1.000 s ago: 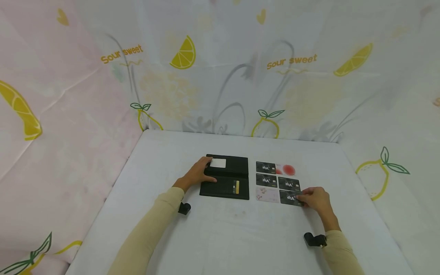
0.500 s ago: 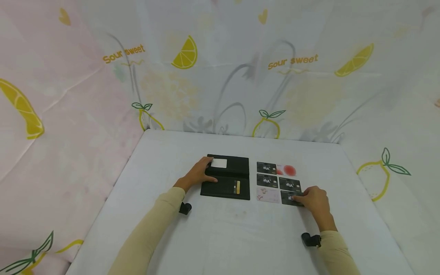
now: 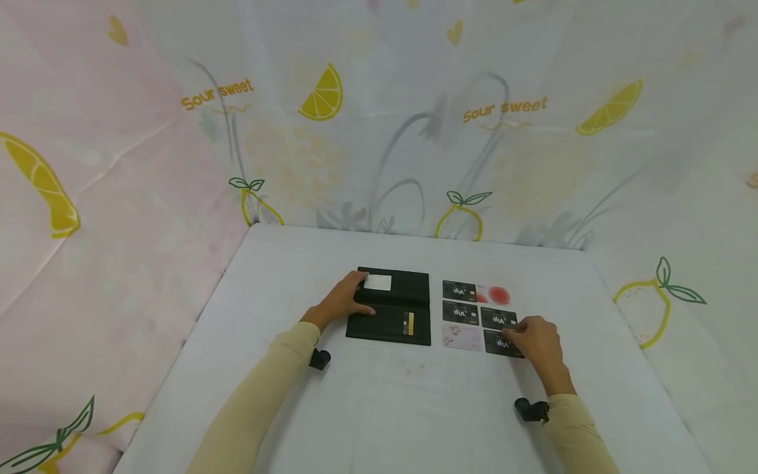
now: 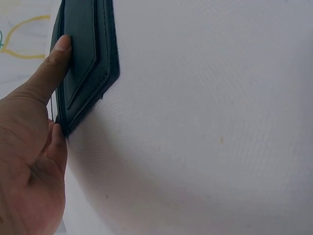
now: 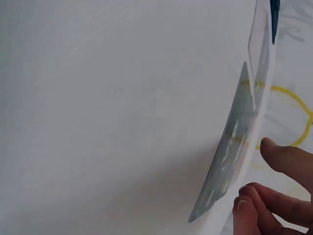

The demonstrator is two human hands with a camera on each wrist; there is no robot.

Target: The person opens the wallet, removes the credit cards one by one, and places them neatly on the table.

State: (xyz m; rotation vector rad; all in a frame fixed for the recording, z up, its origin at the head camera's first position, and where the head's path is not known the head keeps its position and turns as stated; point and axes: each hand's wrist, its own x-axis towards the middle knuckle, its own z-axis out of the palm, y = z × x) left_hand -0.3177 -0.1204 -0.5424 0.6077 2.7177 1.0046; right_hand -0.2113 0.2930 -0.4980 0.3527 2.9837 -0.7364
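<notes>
A black bifold wallet lies spread on the white table, with a white card in its upper half and a black-and-gold card in its lower half. My left hand rests at its left side, thumb on the lower half, other fingers at the edge. To the right lie loose cards in two columns: several black Vip cards, a floral pink card and a red-and-white card. Over the lower right Vip card hovers my right hand, thumb and fingers apart in the right wrist view, nothing between them.
The white table meets a printed cloth wall at the back. Each wrist wears a small black camera, the left camera and the right camera.
My right hand has slid left and slightly away from me, from the right edge of the lower right Vip card to above its top edge. My left hand has stayed on the wallet.
</notes>
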